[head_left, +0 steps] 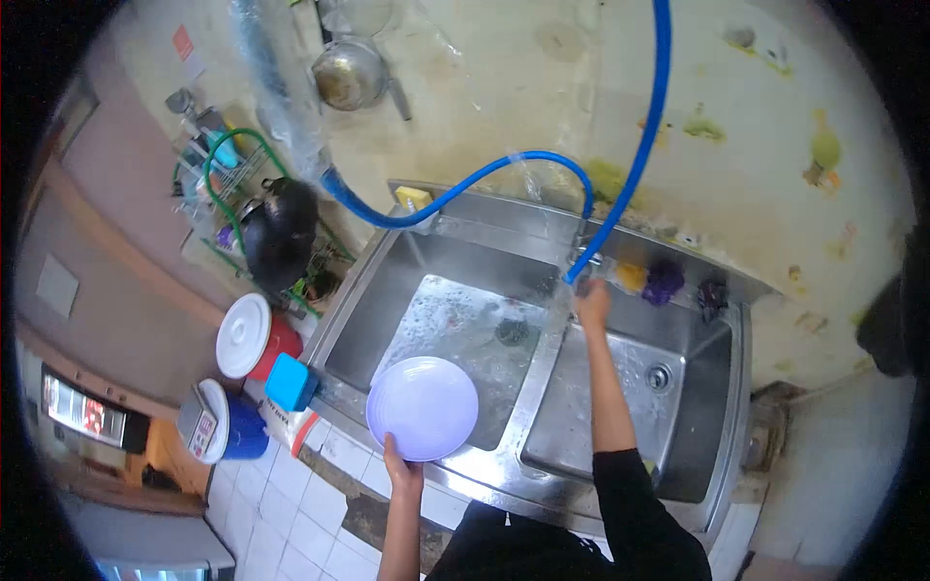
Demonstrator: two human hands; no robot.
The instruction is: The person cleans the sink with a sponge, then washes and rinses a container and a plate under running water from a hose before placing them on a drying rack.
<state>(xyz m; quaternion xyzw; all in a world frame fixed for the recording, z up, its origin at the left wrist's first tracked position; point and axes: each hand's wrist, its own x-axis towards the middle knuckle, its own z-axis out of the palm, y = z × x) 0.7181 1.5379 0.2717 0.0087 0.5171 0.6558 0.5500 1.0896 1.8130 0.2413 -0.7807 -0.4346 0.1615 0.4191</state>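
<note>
My left hand (402, 469) grips the lower rim of a round lavender plate (423, 409), which is held over the front edge of the left sink basin (373, 310). Foamy water lies in that basin. My right hand (592, 302) reaches to the faucet (587, 259) between the two basins, its fingers closed near the end of a blue hose (630, 184). Exactly what the fingers hold there is hidden. Under my right forearm is the right basin (572, 407), with a round drain (658, 377).
Yellow and purple scrubbers (663, 283) lie on the back ledge, and a yellow sponge (414, 198) sits at the back left corner. Left of the sink are a blue box (288, 382), lidded buckets (243, 335) and a rack with a black wok (279, 237). A pan (349, 76) hangs on the wall.
</note>
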